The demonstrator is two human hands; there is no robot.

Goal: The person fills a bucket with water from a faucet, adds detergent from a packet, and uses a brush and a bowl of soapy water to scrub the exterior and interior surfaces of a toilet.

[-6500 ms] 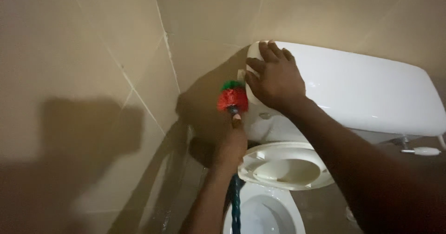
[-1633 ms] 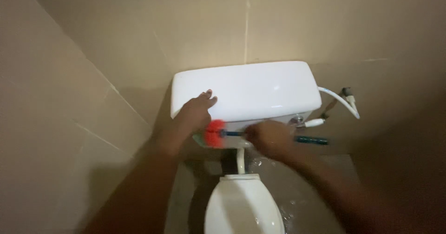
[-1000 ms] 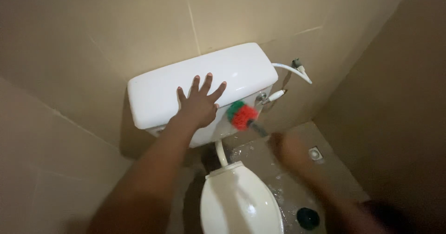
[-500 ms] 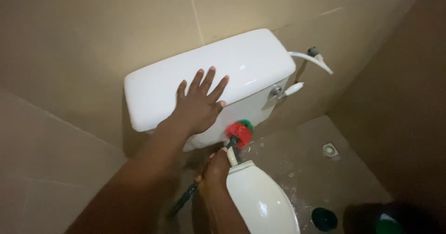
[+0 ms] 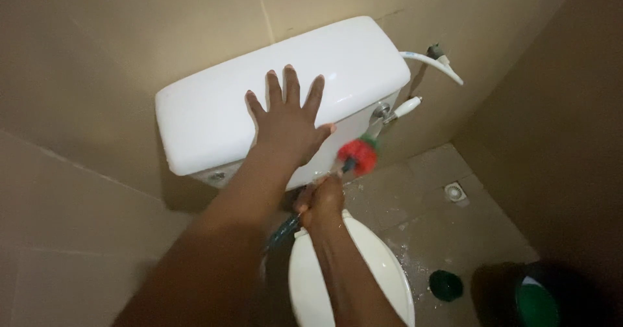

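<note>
My left hand (image 5: 289, 119) lies flat with fingers spread on the lid of the white toilet cistern (image 5: 214, 106). My right hand (image 5: 321, 200) grips the dark handle of a toilet brush, just above the closed toilet lid (image 5: 363, 268). The brush's red and green bristle head (image 5: 358, 155) presses against the cistern's front face, below and left of the flush lever (image 5: 399, 109).
A white water hose with a valve (image 5: 433, 61) runs from the wall at the cistern's right. The wet tiled floor has a drain (image 5: 455, 192), a dark round cap (image 5: 446, 285) and a green bucket (image 5: 538, 301) at the lower right. Beige tiled walls close in on left and right.
The brush head has moved up and right along the cistern's front, toward the flush lever. My left hand has slid a little further up onto the lid.
</note>
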